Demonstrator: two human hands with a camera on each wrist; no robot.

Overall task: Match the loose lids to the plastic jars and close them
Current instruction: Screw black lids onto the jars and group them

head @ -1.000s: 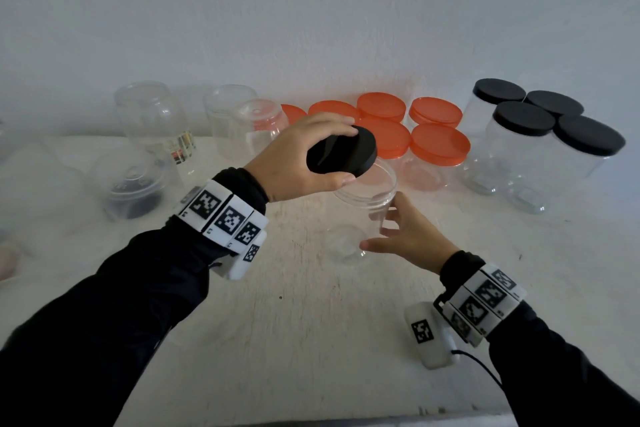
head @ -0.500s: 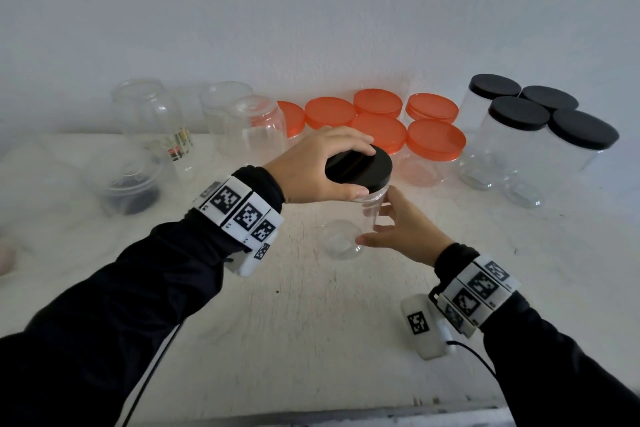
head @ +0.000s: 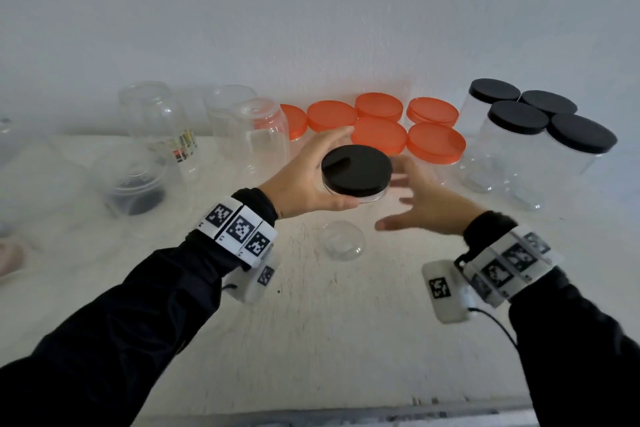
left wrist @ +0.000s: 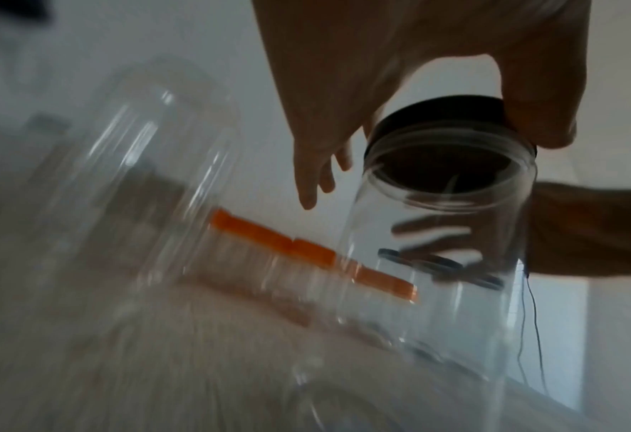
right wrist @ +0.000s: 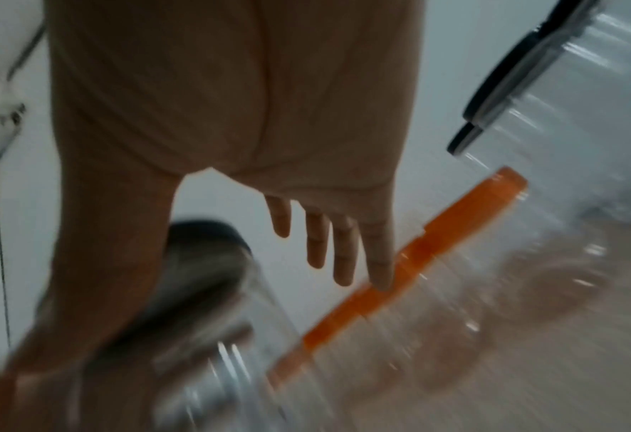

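Note:
A clear plastic jar (head: 342, 244) stands at the table's middle with a black lid (head: 356, 170) on its mouth. My left hand (head: 301, 177) grips the lid's rim from the left, thumb near, fingers on the far side. The left wrist view shows the lid (left wrist: 451, 117) seated over the jar (left wrist: 436, 248) with my thumb (left wrist: 539, 117) on its edge. My right hand (head: 419, 198) hovers just right of the jar, blurred, fingers spread and straight, holding nothing. In the right wrist view the right hand's fingers (right wrist: 329, 248) point away, and the capped jar (right wrist: 203, 277) is a blur at lower left.
Jars with orange lids (head: 381, 135) stand in a cluster against the back wall. Black-lidded jars (head: 519, 118) stand at back right. Open clear jars (head: 149, 121) stand at back left, with a low tub (head: 135, 184) holding dark lids. The table's front edge (head: 346, 409) runs close below.
My left hand brought the black lid down onto the jar's mouth. My right hand let go of the jar's side and spread its fingers to the right.

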